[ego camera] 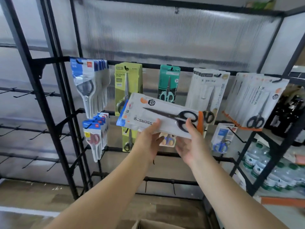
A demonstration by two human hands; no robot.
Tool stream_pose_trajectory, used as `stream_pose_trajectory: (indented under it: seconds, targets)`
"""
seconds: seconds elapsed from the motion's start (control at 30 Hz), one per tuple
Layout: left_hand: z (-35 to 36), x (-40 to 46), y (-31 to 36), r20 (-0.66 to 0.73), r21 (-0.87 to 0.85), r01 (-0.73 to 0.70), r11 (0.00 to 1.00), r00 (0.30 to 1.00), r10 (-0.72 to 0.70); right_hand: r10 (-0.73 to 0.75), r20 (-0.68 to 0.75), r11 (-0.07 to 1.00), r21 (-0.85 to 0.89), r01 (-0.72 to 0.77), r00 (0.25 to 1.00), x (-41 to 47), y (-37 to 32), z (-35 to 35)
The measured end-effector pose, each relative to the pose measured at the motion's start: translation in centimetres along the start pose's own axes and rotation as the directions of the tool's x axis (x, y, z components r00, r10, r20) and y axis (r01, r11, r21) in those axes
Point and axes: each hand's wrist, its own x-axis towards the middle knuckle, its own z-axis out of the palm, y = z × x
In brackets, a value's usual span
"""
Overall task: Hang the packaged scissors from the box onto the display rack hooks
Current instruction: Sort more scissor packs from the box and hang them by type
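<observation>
both hands, left hand [149, 139] and right hand [192, 147], have their fingers [189, 125] clamped on a stack of scissors packs [162, 115], lying sideways in front of the display rack [69, 113]. behind and around the fingers hang yellow packs [127, 86], teal packs [169, 83] and white packs [256, 103]. a bare hook [236, 135] juts right of the fingers; the top pack is white, orange-edged, with black-handled scissors.

Held sideways in both hands, left hand [149, 140] and right hand [191, 147], before rack [49, 103]: scissors pack [161, 116]. Behind, packs on hooks; box [148, 225] below; bottles [264, 164] right.
</observation>
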Motion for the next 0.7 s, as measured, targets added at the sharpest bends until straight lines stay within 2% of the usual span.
stream_pose_trajectory:
  seconds: [0.1,0.2,0.27,0.37,0.53,0.7]
  targets:
    - [-0.4,1.0,1.0,-0.048,-0.015,-0.065,0.998,0.997,0.064,0.066,0.062,0.998,0.007,-0.066,0.996,-0.1,0.7,-0.8]
    - [-1.3,1.6,2.5,-0.121,0.055,-0.154,0.987,0.98,0.159,-0.041,0.041,0.997,-0.065,0.044,0.998,0.2,1.2,-1.9]
    - [-2.1,1.6,3.1,-0.122,0.119,-0.18,0.977,0.973,0.194,-0.104,0.1,0.978,-0.17,0.12,0.99,0.1,2.0,-2.2]
    - [-2.7,0.8,3.0,-0.117,0.159,-0.147,0.976,0.979,0.166,-0.112,0.186,0.951,-0.265,0.16,0.976,0.1,3.4,-1.5]
    - [-3.4,0.1,2.5,-0.099,0.099,-0.136,0.986,0.984,0.146,-0.197,0.083,0.944,-0.253,0.212,0.977,0.8,4.4,-0.4]
    - [-3.9,-0.4,0.5,-0.008,0.059,-0.057,0.997,0.998,0.058,-0.21,0.027,0.967,-0.141,0.212,0.977,0.7,5.5,0.6]
